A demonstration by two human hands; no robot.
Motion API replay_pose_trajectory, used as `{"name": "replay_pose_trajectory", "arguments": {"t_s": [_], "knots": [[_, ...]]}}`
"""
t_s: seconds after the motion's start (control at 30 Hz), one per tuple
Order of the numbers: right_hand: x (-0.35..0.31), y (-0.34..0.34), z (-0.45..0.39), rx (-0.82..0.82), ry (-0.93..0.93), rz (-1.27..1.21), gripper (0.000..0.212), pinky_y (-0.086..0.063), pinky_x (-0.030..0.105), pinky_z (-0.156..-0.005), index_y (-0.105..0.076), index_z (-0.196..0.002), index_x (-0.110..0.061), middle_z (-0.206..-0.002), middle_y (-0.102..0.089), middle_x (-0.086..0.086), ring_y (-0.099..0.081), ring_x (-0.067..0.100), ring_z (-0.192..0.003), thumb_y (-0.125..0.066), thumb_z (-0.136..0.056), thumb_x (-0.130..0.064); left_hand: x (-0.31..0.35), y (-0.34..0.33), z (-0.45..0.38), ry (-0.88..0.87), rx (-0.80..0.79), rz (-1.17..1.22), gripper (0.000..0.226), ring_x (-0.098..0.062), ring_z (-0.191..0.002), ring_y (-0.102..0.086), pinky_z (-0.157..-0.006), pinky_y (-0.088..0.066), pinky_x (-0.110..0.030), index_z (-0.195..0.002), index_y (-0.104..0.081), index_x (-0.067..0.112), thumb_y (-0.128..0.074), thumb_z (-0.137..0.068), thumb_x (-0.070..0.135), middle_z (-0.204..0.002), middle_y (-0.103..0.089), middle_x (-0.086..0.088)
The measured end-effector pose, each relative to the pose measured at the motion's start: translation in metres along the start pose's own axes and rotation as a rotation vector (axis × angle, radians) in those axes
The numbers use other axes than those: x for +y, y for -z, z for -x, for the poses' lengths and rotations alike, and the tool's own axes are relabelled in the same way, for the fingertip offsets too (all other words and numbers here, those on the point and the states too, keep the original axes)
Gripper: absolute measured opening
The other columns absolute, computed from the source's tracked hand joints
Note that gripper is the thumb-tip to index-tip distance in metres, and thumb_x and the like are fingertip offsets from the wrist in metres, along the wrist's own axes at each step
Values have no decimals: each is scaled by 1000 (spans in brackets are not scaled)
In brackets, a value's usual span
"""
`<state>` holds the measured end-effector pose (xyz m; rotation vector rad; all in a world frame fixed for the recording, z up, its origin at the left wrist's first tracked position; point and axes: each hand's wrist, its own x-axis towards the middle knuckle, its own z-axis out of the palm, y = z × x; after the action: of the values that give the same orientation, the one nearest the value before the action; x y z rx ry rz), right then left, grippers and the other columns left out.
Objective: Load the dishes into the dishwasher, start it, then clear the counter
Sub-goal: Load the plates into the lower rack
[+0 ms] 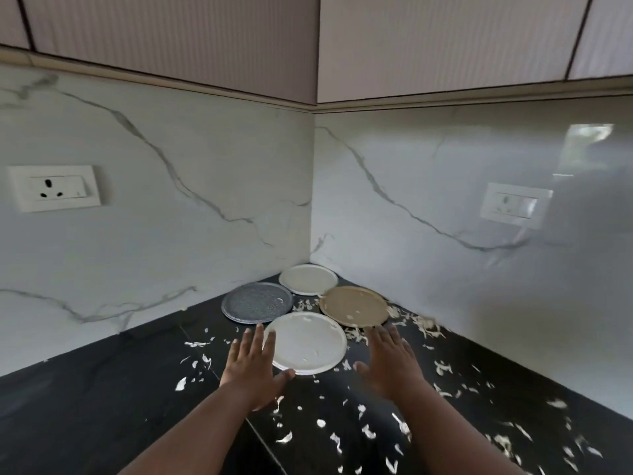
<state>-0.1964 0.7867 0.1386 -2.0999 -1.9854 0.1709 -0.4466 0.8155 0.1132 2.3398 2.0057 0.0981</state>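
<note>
Four round plates flat on your black counter (102, 378), in corner. Near white plate (305, 342) carries few pale scraps; tan plate (354, 306) a fleck or two; grey plate (257, 302) and far white plate (308, 279) hard to judge. Your left hand (255, 368) and right hand (390, 363) flank near white plate, each grip wide, fingers straight, holding nothing. Pale peelings (363, 430) litter counter.

Home kitchen: black counter (102, 389), marble backsplash (171, 234), wall cabinets (171, 39), 4 plates (308, 342).
</note>
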Motion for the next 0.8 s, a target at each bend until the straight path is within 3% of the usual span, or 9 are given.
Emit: {"name": "replay_pose_trajectory", "arguments": {"t_s": [0.1,0.2,0.3,0.43,0.67,0.73,0.8], "knots": [[7,-8,-35,6,5,-14,78,-12,46,-121,-15,-152,-23,-160,-19,3,-4,26,-150,-55,-90,-46,3,1,-8,58,-18,21,92,-24,-149,11,-120,3,-41,-154,12,19,-33,-91,69,-162,15,-5],[9,-23,-58,-11,-53,-32,64,-26,44,-115,-31,-145,-22,-152,-36,3,-20,27,-146,-53,-90,-45,1,-2,-21,158,-69,73,96,-26,-147,-15,-117,-19,-41,-154,10,19,-38,-89,70,-162,-11,-5],[13,-35,-72,-46,-136,-35,49,-36,39,-104,-43,-135,-23,-140,-48,1,-38,24,-133,-50,-90,-43,-7,-3,-44,252,-99,111,94,-28,-143,-28,-113,-29,-41,-155,-2,17,-42,-88,69,-158,-23,-6],[26,-35,-97,-61,-262,-46,41,-41,36,-96,-51,-125,-19,-130,-56,2,-47,24,-122,-47,-90,-41,-15,-7,-83,340,-135,266,83,-28,-136,-40,-107,-36,-39,-149,-22,14,-50,-88,62,-149,-39,-9],[54,-55,-161,-77,-629,-468,44,-45,33,-88,-59,-118,-10,-123,-62,11,-58,29,-112,-45,-88,-39,-16,-26,-148,395,-189,500,70,-29,-128,-48,-103,-39,-36,-139,-33,8,-55,-90,51,-141,-48,-13],[59,-64,-179,-56,-712,-563,45,-42,31,-86,-57,-123,-4,-125,-61,14,-58,30,-113,-46,-91,-34,-14,-38,-164,456,-172,521,68,-30,-130,-45,-104,-37,-37,-137,-33,8,-57,-89,50,-142,-43,-15],[64,-70,-196,-44,-767,-615,43,-42,30,-80,-59,-121,0,-117,-63,16,-59,29,-102,-47,-92,-29,-11,-49,-175,535,-180,492,66,-31,-131,-42,-106,-35,-37,-136,-32,9,-58,-89,47,-143,-34,-16]]}}
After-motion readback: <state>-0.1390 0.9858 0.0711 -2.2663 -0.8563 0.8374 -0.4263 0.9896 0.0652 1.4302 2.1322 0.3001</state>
